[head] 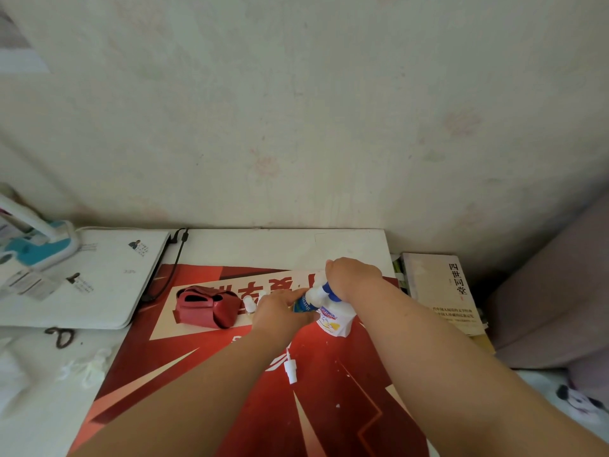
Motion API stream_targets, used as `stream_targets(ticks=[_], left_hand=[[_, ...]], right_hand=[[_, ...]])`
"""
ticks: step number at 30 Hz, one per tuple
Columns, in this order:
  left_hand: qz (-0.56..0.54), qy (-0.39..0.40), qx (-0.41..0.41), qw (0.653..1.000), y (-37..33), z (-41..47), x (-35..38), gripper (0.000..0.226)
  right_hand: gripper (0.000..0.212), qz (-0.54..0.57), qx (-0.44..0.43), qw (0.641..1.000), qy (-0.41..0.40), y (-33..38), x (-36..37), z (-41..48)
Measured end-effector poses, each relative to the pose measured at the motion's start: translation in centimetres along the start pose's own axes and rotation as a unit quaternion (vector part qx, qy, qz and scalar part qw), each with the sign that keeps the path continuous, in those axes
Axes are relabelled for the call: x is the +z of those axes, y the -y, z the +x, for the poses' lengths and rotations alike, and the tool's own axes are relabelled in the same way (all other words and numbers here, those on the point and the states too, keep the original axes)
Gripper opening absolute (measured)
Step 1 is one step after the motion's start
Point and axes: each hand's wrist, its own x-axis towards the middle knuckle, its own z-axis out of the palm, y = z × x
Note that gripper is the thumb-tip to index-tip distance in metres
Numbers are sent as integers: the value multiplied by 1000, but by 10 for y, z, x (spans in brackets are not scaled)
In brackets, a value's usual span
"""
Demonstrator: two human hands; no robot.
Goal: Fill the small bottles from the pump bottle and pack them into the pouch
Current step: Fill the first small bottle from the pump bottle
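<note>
A white pump bottle (330, 319) with a blue collar stands on the red poster. My right hand (354, 278) presses down on its pump head. My left hand (280, 313) is closed around a small bottle with a blue label (302, 305), held tilted against the pump's nozzle. Another small white bottle (250, 304) stands just left of my left hand. The red pouch (207, 306) lies further left on the poster, its flap side up. A loose white spray cap (291, 369) lies on the poster nearer to me.
A white laptop (85, 278) lies at the left with a black cable (171, 268) beside it. A teal desk lamp (36, 242) is at the far left. Books (445, 291) are stacked at the right. Scissors (61, 336) lie near the left edge.
</note>
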Motion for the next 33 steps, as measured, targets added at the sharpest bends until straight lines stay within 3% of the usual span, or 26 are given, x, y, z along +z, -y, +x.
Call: stream_targets(ticks=[16,29,33], left_hand=[[9,4,3,1000,0,-2,-3,54],[8,-10,12,1000,-3,-4,-7,48],[23,-14,17,999,-5,-5,-8,49]], right_hand=[[39,-10,-11,1000,9,1,0,4],[63,-3,-50,999,-9,1,0,4],[60,6,-50,999,-7,1,-1,4]])
